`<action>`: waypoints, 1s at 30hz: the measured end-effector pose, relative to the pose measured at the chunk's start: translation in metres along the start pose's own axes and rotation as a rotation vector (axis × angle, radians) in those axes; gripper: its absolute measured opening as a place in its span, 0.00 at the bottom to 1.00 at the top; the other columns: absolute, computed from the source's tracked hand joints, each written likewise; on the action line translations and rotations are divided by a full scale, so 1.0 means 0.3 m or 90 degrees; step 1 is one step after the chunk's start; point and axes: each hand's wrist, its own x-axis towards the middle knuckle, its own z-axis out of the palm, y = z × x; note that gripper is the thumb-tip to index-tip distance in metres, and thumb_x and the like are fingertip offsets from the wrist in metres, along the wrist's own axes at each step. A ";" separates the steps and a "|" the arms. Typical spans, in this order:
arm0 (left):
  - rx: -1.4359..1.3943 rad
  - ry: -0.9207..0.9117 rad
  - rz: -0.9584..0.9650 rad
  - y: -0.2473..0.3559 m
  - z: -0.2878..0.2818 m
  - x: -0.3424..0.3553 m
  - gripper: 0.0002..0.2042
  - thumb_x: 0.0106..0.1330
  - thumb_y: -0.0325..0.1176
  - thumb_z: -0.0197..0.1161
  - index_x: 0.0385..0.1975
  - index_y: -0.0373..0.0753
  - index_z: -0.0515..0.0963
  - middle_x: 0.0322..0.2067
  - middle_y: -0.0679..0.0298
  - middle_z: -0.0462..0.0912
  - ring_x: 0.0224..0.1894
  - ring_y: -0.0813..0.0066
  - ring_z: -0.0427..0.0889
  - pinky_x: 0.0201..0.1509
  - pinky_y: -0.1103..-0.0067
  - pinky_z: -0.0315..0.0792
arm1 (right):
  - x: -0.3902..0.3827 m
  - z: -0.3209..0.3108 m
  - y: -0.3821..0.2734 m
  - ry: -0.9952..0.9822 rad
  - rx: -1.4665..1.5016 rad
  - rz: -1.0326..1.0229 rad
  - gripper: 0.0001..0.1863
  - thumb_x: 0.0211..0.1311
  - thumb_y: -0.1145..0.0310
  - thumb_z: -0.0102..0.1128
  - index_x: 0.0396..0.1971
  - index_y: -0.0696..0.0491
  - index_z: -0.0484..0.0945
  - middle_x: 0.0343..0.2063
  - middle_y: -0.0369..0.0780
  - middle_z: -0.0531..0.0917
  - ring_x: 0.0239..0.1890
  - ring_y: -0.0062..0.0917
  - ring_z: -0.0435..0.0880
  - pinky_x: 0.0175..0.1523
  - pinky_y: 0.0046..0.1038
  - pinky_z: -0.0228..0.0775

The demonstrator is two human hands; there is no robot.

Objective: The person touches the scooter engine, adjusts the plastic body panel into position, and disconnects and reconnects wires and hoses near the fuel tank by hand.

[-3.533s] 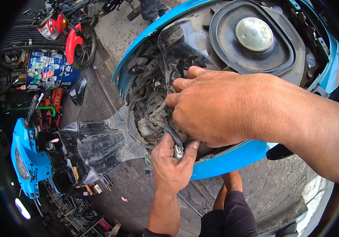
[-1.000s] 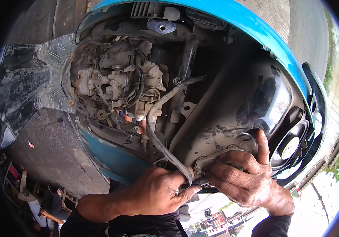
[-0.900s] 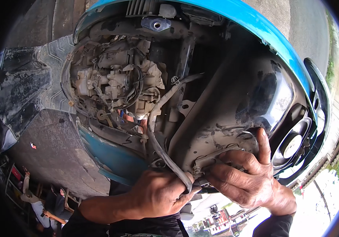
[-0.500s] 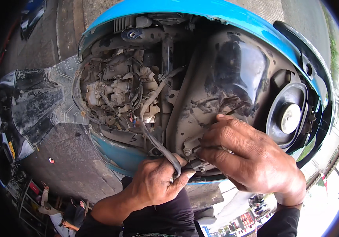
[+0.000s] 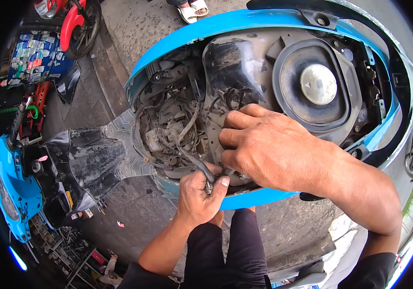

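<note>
I look down into the open body of a blue scooter with its seat off. The dirty engine bay shows hoses and wires. My left hand pinches the end of a dark rubber hose at the near edge of the frame. My right hand lies palm-down over the black inner tub, its fingertips pushed in among parts beside the hose end; what they touch is hidden. A round grey fuel cap sits in a black recess to the right.
The scooter's blue front and handlebar lie at the left, with its black footboard. A red motorcycle and a box of small packets stand at the upper left. Someone's sandalled feet are at the top. Tools litter the ground lower left.
The view has swung so the fuel cap sits at the upper right. My right hand has moved up over the tub. My left hand still grips the hose end.
</note>
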 end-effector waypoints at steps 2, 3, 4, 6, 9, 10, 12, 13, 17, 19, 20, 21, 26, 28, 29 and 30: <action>0.011 -0.006 -0.008 -0.008 0.007 -0.004 0.15 0.70 0.39 0.69 0.37 0.30 0.80 0.27 0.53 0.86 0.30 0.57 0.88 0.36 0.68 0.78 | 0.005 0.007 -0.002 0.008 -0.007 0.006 0.11 0.54 0.66 0.63 0.32 0.54 0.89 0.34 0.38 0.84 0.47 0.32 0.81 0.58 0.34 0.73; 0.008 0.001 -0.009 -0.008 0.012 0.008 0.15 0.70 0.39 0.69 0.37 0.30 0.80 0.27 0.53 0.86 0.30 0.57 0.88 0.36 0.68 0.78 | 0.010 0.009 0.000 -0.003 -0.001 0.013 0.11 0.53 0.65 0.64 0.32 0.55 0.89 0.35 0.38 0.84 0.48 0.32 0.81 0.58 0.34 0.73; 0.005 0.010 -0.012 -0.005 0.013 0.009 0.15 0.71 0.40 0.69 0.38 0.31 0.80 0.27 0.53 0.86 0.30 0.58 0.88 0.36 0.68 0.78 | 0.014 0.006 0.000 -0.014 0.006 0.018 0.12 0.52 0.65 0.66 0.33 0.55 0.89 0.35 0.38 0.85 0.48 0.32 0.82 0.58 0.34 0.74; 0.015 0.001 -0.008 -0.019 0.003 0.000 0.17 0.73 0.42 0.68 0.42 0.31 0.81 0.32 0.58 0.88 0.35 0.73 0.85 0.42 0.73 0.77 | 0.022 0.001 0.000 -0.009 0.013 0.026 0.13 0.48 0.65 0.69 0.33 0.56 0.89 0.35 0.38 0.86 0.48 0.32 0.82 0.58 0.35 0.75; 0.016 -0.028 -0.013 -0.016 0.011 0.009 0.16 0.75 0.41 0.66 0.42 0.30 0.80 0.34 0.55 0.89 0.37 0.71 0.86 0.43 0.72 0.77 | 0.020 -0.005 0.001 -0.057 0.037 0.087 0.13 0.44 0.68 0.72 0.32 0.56 0.89 0.34 0.39 0.86 0.48 0.34 0.83 0.58 0.36 0.76; 0.021 -0.033 -0.012 -0.013 0.009 0.009 0.16 0.75 0.41 0.66 0.42 0.30 0.80 0.34 0.55 0.89 0.37 0.71 0.86 0.43 0.72 0.77 | 0.024 -0.001 0.001 -0.052 0.039 0.090 0.13 0.44 0.68 0.72 0.32 0.56 0.89 0.34 0.39 0.86 0.48 0.34 0.83 0.58 0.36 0.76; 0.033 -0.026 0.002 -0.002 0.005 0.014 0.17 0.76 0.42 0.64 0.41 0.30 0.79 0.29 0.55 0.87 0.33 0.72 0.85 0.38 0.72 0.76 | 0.033 0.003 -0.002 -0.045 0.022 0.086 0.11 0.45 0.69 0.72 0.32 0.54 0.90 0.34 0.39 0.87 0.50 0.34 0.84 0.62 0.40 0.75; 0.035 -0.031 0.005 -0.004 0.004 0.015 0.17 0.76 0.42 0.64 0.41 0.30 0.79 0.29 0.55 0.87 0.33 0.72 0.85 0.38 0.72 0.76 | 0.034 0.001 -0.007 -0.041 0.022 0.091 0.11 0.45 0.69 0.72 0.32 0.54 0.90 0.34 0.39 0.87 0.50 0.34 0.84 0.62 0.40 0.75; 0.064 -0.056 0.013 0.000 0.005 0.018 0.20 0.78 0.45 0.61 0.34 0.31 0.77 0.20 0.55 0.81 0.24 0.70 0.81 0.29 0.69 0.71 | 0.042 -0.010 -0.015 -0.070 0.012 0.104 0.10 0.47 0.69 0.72 0.32 0.51 0.90 0.35 0.40 0.87 0.54 0.36 0.84 0.68 0.45 0.72; 0.071 -0.048 0.030 0.001 0.020 0.017 0.21 0.78 0.46 0.60 0.32 0.31 0.77 0.18 0.55 0.80 0.22 0.68 0.80 0.27 0.68 0.69 | 0.047 -0.011 -0.014 -0.081 0.017 0.102 0.09 0.48 0.68 0.72 0.32 0.51 0.90 0.35 0.40 0.88 0.55 0.37 0.84 0.69 0.47 0.70; 0.084 -0.017 0.056 -0.002 0.034 0.015 0.21 0.78 0.45 0.60 0.31 0.31 0.76 0.18 0.54 0.79 0.21 0.65 0.80 0.27 0.67 0.69 | 0.049 -0.008 -0.014 -0.091 0.006 0.103 0.10 0.48 0.67 0.72 0.32 0.51 0.90 0.35 0.41 0.88 0.55 0.37 0.84 0.69 0.47 0.70; 0.095 0.014 0.081 -0.005 0.043 0.014 0.21 0.78 0.45 0.61 0.30 0.31 0.76 0.18 0.54 0.79 0.20 0.62 0.80 0.26 0.66 0.69 | 0.052 -0.007 -0.013 -0.101 -0.005 0.104 0.10 0.49 0.66 0.72 0.32 0.51 0.90 0.36 0.42 0.88 0.55 0.38 0.84 0.70 0.47 0.70; 0.122 0.038 0.131 -0.021 0.040 0.021 0.18 0.77 0.42 0.62 0.34 0.30 0.78 0.20 0.52 0.80 0.21 0.57 0.81 0.27 0.65 0.70 | 0.064 -0.019 -0.010 -0.107 -0.014 0.097 0.11 0.49 0.64 0.72 0.33 0.51 0.90 0.34 0.42 0.88 0.54 0.37 0.85 0.69 0.46 0.71; 0.112 0.044 0.156 -0.030 0.042 0.023 0.17 0.76 0.41 0.62 0.35 0.29 0.79 0.21 0.52 0.81 0.21 0.56 0.82 0.27 0.64 0.71 | 0.056 -0.014 -0.006 -0.106 -0.010 0.105 0.11 0.49 0.65 0.72 0.34 0.51 0.89 0.33 0.42 0.88 0.54 0.36 0.85 0.68 0.45 0.72; 0.098 0.017 0.144 -0.029 0.041 0.021 0.16 0.76 0.39 0.62 0.38 0.29 0.79 0.22 0.51 0.82 0.22 0.56 0.83 0.28 0.65 0.72 | 0.052 -0.006 -0.002 -0.109 -0.023 0.100 0.11 0.49 0.66 0.71 0.33 0.51 0.89 0.33 0.41 0.88 0.53 0.35 0.85 0.66 0.43 0.73; 0.086 -0.009 0.132 -0.028 0.040 0.020 0.15 0.76 0.38 0.62 0.40 0.29 0.80 0.24 0.51 0.83 0.23 0.57 0.84 0.28 0.65 0.72 | 0.048 0.003 0.002 -0.111 -0.036 0.094 0.10 0.50 0.66 0.71 0.33 0.52 0.89 0.32 0.40 0.88 0.53 0.34 0.84 0.65 0.41 0.74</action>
